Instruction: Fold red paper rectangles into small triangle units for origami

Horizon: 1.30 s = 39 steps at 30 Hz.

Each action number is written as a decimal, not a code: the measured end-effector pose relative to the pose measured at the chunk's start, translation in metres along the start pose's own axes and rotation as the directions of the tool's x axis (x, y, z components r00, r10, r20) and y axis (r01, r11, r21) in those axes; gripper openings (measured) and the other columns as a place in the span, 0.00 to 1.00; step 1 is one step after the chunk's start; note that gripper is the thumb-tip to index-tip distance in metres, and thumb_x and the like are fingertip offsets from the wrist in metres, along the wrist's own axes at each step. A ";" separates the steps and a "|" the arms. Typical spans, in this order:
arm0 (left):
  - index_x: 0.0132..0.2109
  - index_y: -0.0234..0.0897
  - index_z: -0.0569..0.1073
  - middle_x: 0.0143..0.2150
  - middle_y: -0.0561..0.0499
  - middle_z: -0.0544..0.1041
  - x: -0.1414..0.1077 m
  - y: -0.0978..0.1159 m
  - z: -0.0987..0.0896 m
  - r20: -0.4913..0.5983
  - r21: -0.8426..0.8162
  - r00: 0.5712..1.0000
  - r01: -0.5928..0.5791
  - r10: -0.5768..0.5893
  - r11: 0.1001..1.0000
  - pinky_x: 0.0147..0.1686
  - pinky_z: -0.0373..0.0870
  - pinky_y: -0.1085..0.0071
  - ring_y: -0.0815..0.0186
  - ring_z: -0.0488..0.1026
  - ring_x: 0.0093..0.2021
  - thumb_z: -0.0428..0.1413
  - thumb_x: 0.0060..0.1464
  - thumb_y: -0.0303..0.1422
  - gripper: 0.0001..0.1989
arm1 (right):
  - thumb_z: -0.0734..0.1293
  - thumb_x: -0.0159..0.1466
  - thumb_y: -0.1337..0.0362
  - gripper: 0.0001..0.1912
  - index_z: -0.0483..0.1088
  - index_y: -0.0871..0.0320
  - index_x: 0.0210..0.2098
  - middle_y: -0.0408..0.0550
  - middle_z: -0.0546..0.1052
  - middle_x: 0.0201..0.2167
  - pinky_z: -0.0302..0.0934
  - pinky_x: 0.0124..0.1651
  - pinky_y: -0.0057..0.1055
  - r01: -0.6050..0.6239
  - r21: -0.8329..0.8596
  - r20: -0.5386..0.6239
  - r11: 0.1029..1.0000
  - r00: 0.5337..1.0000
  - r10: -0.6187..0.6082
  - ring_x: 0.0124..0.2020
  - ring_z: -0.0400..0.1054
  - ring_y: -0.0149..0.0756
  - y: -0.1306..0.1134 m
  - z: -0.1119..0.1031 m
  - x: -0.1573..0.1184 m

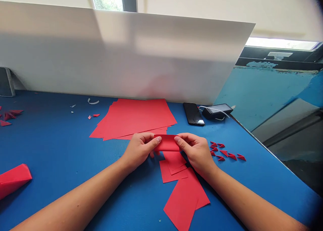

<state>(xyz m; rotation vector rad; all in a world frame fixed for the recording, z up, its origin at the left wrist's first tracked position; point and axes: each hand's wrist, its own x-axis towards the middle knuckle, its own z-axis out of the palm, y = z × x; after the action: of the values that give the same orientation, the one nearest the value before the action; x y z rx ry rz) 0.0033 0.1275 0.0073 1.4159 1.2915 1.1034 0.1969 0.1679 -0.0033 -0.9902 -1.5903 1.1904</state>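
Note:
A small red paper piece (167,143), seemingly folded into a narrow rectangle, is held level between both hands in the middle of the view. My left hand (141,148) pinches its left end, thumb on top and fingers behind. At its right end, my right hand (193,150) has the same closed pinch. Below the held piece, several cut red paper pieces (182,200) overlap on the blue table (121,197). Behind the hands lies a stack of larger red sheets (138,118). Small folded red triangles (224,153) sit just right of my right hand.
A black phone (193,114) and a dark device with a white cable (217,111) stand at the back right. A white board (121,56) rises behind the table. More red triangles (9,116) and a large red folded piece (15,180) are at left.

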 end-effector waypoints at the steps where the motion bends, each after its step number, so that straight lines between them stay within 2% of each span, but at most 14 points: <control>1: 0.26 0.34 0.71 0.21 0.52 0.74 0.000 0.000 0.000 0.002 -0.002 1.000 0.000 0.000 1.000 0.23 0.62 0.76 0.72 0.65 0.20 0.53 0.57 0.42 0.17 | 0.69 0.59 0.53 0.14 0.75 0.60 0.33 0.46 0.74 0.25 0.60 0.30 0.29 -0.004 0.005 0.005 1.000 1.000 0.004 0.26 0.65 0.33 0.000 0.000 0.000; 7: 0.27 0.34 0.72 0.21 0.54 0.73 -0.001 0.002 -0.001 -0.004 0.001 1.000 0.011 -0.011 1.000 0.22 0.59 0.77 0.73 0.63 0.19 0.54 0.56 0.40 0.15 | 0.69 0.59 0.53 0.15 0.75 0.60 0.33 0.47 0.75 0.26 0.61 0.31 0.29 -0.012 0.005 0.006 1.000 1.000 0.012 0.27 0.67 0.34 0.001 0.000 0.000; 16: 0.26 0.34 0.72 0.21 0.52 0.74 0.000 0.000 -0.001 0.000 0.005 1.000 -0.003 0.003 1.000 0.23 0.60 0.76 0.71 0.64 0.20 0.53 0.57 0.42 0.18 | 0.68 0.59 0.52 0.15 0.75 0.60 0.34 0.48 0.76 0.27 0.63 0.32 0.30 -0.010 0.017 0.018 1.000 1.000 0.010 0.28 0.67 0.35 0.001 -0.001 0.000; 39: 0.26 0.34 0.72 0.20 0.52 0.73 0.000 0.002 -0.001 -0.009 0.039 1.000 0.000 0.000 0.999 0.22 0.59 0.75 0.71 0.65 0.20 0.54 0.56 0.43 0.18 | 0.69 0.58 0.51 0.17 0.76 0.60 0.34 0.48 0.76 0.26 0.63 0.31 0.30 -0.016 -0.025 -0.007 1.000 1.000 0.016 0.27 0.67 0.34 -0.001 0.000 0.001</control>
<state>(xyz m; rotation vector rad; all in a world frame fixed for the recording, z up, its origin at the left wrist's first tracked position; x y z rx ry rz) 0.0030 0.1274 0.0096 1.4405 1.3258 1.0912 0.1966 0.1691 -0.0017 -1.0240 -1.5979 1.1796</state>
